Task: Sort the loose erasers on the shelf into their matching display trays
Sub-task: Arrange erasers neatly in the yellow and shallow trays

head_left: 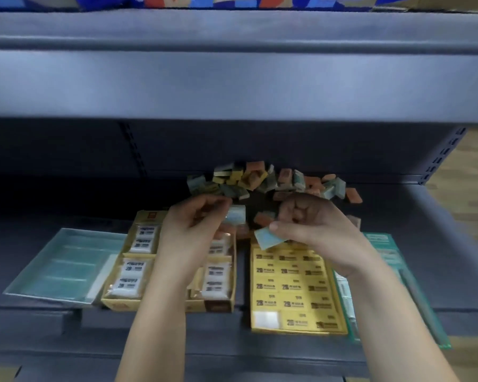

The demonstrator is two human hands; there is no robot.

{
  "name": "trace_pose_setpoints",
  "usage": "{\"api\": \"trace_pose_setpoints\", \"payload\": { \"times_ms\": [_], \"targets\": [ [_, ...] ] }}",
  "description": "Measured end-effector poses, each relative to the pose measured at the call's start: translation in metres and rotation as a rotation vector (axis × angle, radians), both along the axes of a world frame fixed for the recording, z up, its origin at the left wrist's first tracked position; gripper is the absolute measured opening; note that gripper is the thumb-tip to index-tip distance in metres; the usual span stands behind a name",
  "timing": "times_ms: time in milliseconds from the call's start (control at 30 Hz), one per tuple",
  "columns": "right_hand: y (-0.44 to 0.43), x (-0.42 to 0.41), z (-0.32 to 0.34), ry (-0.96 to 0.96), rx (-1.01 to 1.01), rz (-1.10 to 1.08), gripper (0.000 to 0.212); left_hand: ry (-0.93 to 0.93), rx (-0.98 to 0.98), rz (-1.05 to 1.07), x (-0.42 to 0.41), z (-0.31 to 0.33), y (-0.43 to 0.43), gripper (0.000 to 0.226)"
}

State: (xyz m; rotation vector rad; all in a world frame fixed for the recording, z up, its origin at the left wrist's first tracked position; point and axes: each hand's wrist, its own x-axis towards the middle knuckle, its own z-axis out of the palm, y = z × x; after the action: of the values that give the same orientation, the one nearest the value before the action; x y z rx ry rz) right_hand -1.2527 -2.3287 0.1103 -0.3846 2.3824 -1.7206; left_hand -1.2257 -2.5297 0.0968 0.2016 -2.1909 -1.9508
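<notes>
A heap of loose erasers [271, 180] in green, yellow and orange wrappers lies at the back of the dark shelf. My left hand [193, 224] pinches a pale blue-green eraser [234, 214] just in front of the heap. My right hand [312, 227] holds another light blue eraser [268, 237] under its thumb, above the far end of the yellow tray [295, 288]. Left of that stands a yellow tray with white erasers [138, 266], partly hidden by my left forearm. A pale green tray [64, 266] lies at the far left.
A green tray [398, 271] sits at the right, mostly behind my right forearm. The upper shelf's grey front edge [232, 78] overhangs the work area. The shelf's right upright [442, 158] and a wooden floor show at the right.
</notes>
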Motion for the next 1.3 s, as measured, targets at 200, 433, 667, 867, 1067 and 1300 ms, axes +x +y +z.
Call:
{"api": "trace_pose_setpoints", "payload": {
  "times_ms": [200, 433, 667, 867, 1067, 1300],
  "targets": [
    [-0.067, 0.011, 0.007, -0.036, -0.014, 0.033, 0.014, 0.007, 0.028, 0.049, 0.012, 0.005, -0.069, 0.01],
    [-0.143, 0.019, 0.004, -0.065, -0.009, 0.085, 0.017, 0.032, 0.054, 0.088, 0.023, 0.001, -0.149, 0.011],
    [-0.21, 0.028, 0.0, -0.006, 0.086, -0.004, 0.018, 0.006, 0.054, 0.083, 0.027, -0.008, -0.21, 0.013],
    [-0.256, 0.027, -0.004, 0.201, 0.497, -0.022, 0.013, -0.005, 0.066, 0.058, 0.029, -0.017, -0.234, 0.013],
    [-0.283, 0.025, -0.013, 0.219, 0.756, 0.044, 0.017, -0.005, 0.078, 0.053, 0.032, -0.024, -0.25, 0.015],
    [-0.296, 0.024, -0.022, 0.215, 0.951, 0.043, 0.019, -0.009, 0.077, 0.055, 0.029, -0.03, -0.257, 0.018]
  ]
}}
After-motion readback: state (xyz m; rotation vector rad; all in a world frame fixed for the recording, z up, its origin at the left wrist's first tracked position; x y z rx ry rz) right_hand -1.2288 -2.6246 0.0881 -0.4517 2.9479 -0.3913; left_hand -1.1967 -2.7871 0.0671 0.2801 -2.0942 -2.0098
